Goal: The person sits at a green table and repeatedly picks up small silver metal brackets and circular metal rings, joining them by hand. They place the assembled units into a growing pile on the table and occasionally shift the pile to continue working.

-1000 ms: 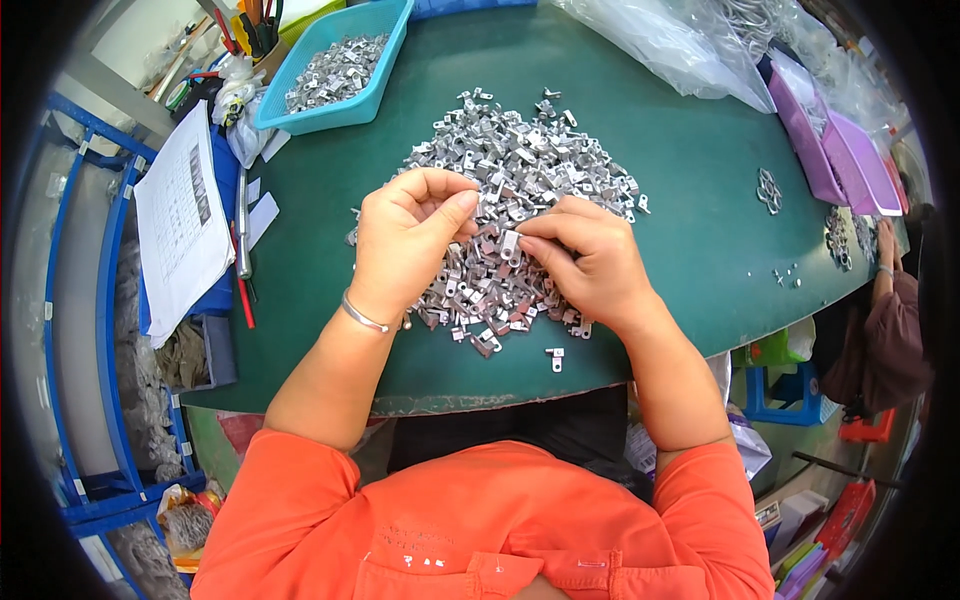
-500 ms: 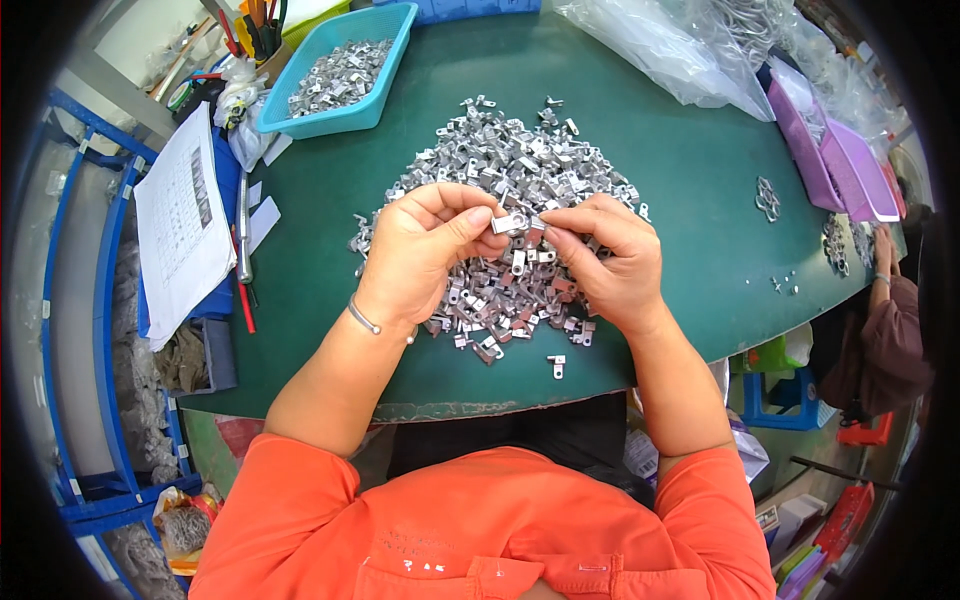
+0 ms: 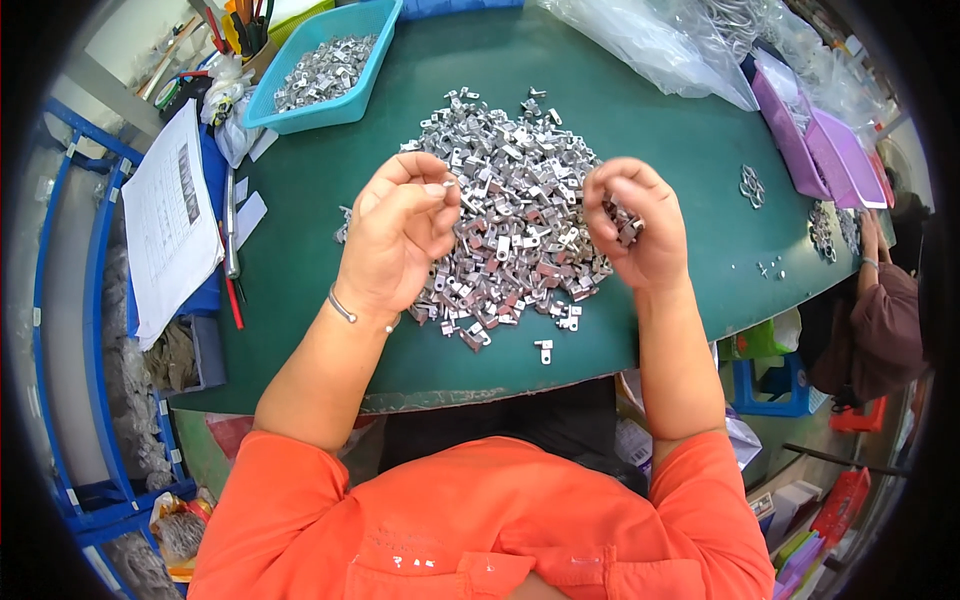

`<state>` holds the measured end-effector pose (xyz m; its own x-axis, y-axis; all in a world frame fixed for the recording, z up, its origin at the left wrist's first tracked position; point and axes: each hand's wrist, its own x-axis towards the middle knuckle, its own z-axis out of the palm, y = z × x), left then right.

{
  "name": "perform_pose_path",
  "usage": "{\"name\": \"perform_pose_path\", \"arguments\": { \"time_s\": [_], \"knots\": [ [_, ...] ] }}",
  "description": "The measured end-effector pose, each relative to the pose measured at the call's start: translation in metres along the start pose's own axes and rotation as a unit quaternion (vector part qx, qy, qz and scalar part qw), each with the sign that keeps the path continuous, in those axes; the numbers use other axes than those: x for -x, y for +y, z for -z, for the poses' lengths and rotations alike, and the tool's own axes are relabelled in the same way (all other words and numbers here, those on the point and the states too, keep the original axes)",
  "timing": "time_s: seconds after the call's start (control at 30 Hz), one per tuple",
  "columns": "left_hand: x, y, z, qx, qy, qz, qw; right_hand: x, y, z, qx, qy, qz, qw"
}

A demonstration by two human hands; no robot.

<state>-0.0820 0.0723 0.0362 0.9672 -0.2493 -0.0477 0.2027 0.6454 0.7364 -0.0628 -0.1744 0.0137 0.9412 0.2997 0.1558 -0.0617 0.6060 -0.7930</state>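
A heap of small silvery metal brackets (image 3: 500, 225) with holes lies on the green tabletop. Over its left side is my left hand (image 3: 395, 225), a metal bangle at the wrist. Its thumb and forefinger are closed together, with a tiny pale bit showing at the tips, too small to name. My right hand (image 3: 645, 225) hovers at the heap's right edge with curled fingers, smeared by motion. Brackets show through the gap inside its curl, and I cannot tell whether it holds any. One bracket (image 3: 544, 351) lies apart near the front edge.
A turquoise basket (image 3: 318, 118) with more brackets stands at the back left, beside papers (image 3: 172, 225) and tools. Plastic bags (image 3: 655, 50) and purple baskets (image 3: 845, 165) fill the back right. Metal rings (image 3: 752, 186) lie nearby. Another person's sleeve (image 3: 885, 320) shows at far right.
Half a second ago both hands met over the heap, pinching a bracket between them. Now they have parted, the left hand leftward and the right hand rightward.
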Motion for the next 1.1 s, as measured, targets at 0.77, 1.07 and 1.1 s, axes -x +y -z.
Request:
{"name": "perform_pose_path", "arguments": {
  "time_s": [0.77,1.07,1.1],
  "knots": [
    [0.007,-0.031,-0.008,-0.696,-0.059,-0.293,0.654,0.01,0.001,-0.002,0.165,0.008,-0.132,0.977],
    [0.006,-0.025,-0.016,-0.181,0.033,0.016,0.983,0.013,0.006,-0.016,0.154,0.041,-0.109,0.981],
    [0.006,-0.025,-0.015,-0.177,0.029,0.032,0.983,0.013,0.007,-0.022,0.238,0.035,-0.072,0.968]
  ]
}}
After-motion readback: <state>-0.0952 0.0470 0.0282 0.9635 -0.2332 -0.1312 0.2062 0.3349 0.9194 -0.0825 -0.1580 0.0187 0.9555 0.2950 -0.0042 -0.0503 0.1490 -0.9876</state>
